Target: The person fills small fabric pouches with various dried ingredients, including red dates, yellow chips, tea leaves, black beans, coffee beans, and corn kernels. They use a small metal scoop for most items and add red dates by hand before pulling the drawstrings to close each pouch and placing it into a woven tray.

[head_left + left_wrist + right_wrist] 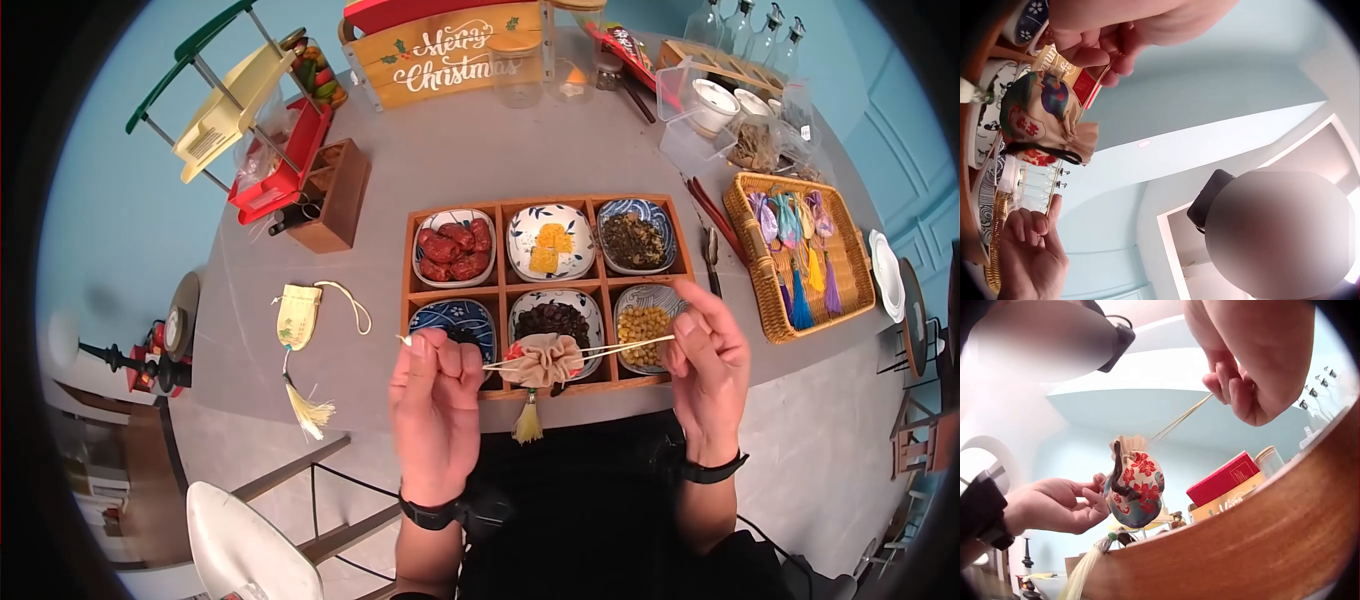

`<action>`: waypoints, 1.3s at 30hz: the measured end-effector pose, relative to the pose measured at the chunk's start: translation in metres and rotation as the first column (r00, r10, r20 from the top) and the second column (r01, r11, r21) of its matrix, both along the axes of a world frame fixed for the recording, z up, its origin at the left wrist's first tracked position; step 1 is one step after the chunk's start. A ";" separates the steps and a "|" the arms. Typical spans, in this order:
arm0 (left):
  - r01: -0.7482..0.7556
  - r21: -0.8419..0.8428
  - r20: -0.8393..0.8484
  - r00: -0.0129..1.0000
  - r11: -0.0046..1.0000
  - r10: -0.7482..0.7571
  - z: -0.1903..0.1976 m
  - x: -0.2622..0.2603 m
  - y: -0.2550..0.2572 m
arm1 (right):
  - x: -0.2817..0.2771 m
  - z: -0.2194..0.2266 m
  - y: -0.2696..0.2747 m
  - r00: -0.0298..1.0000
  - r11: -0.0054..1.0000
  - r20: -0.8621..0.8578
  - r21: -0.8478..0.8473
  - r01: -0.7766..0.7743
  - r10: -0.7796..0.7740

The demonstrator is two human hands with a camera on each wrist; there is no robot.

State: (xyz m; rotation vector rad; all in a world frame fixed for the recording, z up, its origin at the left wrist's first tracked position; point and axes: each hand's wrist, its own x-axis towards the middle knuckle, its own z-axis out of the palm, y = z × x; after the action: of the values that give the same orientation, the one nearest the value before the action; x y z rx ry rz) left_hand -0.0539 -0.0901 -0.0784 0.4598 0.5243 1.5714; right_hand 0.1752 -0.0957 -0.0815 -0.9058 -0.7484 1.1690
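A beige drawstring sachet [540, 362] with gathered mouth hangs between my two hands over the front of the divided wooden box. Its drawstring is stretched sideways: my left hand [437, 410] pinches the cord on one side, and my right hand [710, 370] pinches the long cords [625, 348] on the other. Red flowers and a dark band show on the sachet [1138, 487] in the right wrist view. A pale yellow tassel [528, 424] dangles below it. Another yellow sachet [299, 315], with loop and tassel, lies on the table to the left.
The wooden box [400, 262] holds several bowls, including red dates [455, 250] and yellow kernels [640, 333]. At right, a wicker tray [770, 328] carries several tasselled sachets. A tiered rack [225, 115] stands back left, near a Christmas crate [450, 60]; glass bottles [738, 28] stand back right.
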 end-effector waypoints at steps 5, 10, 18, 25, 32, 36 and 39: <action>-0.016 -0.023 -0.149 0.989 1.000 0.012 0.016 -0.004 -0.001 | 0.000 0.015 -0.004 0.982 0.995 -0.168 0.060 -0.082 0.091; -0.082 -0.092 -0.171 0.983 0.992 0.065 0.016 -0.007 -0.003 | -0.005 0.012 -0.010 0.990 0.995 -0.119 0.079 -0.061 0.070; 0.484 -0.151 -0.866 0.355 0.862 -0.352 0.049 0.014 -0.006 | -0.026 0.057 0.022 0.926 0.952 0.264 0.076 -0.297 0.268; 0.515 -0.325 -0.890 0.118 0.793 -0.440 0.054 0.004 -0.002 | -0.017 0.053 0.031 0.927 0.927 0.028 -0.047 -0.373 0.374; 0.301 -0.286 -0.569 0.710 0.910 -0.414 0.040 0.012 0.003 | -0.010 0.034 -0.012 0.491 0.854 0.852 0.385 -0.350 -0.182; 0.276 -0.239 -0.457 0.814 0.931 -0.359 0.030 0.038 0.005 | -0.020 0.026 -0.015 0.313 0.873 0.938 0.272 -0.404 -0.147; 0.274 -0.279 -0.460 0.803 0.920 -0.378 0.020 0.054 -0.001 | -0.009 0.011 -0.009 0.358 0.826 0.872 0.453 -0.335 -0.333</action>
State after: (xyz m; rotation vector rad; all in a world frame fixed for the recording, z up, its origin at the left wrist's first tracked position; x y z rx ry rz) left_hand 0.0001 -0.0907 -0.0581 0.7755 0.9439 1.0377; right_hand 0.1661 -0.1044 -0.0708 -1.0018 -1.9596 0.1831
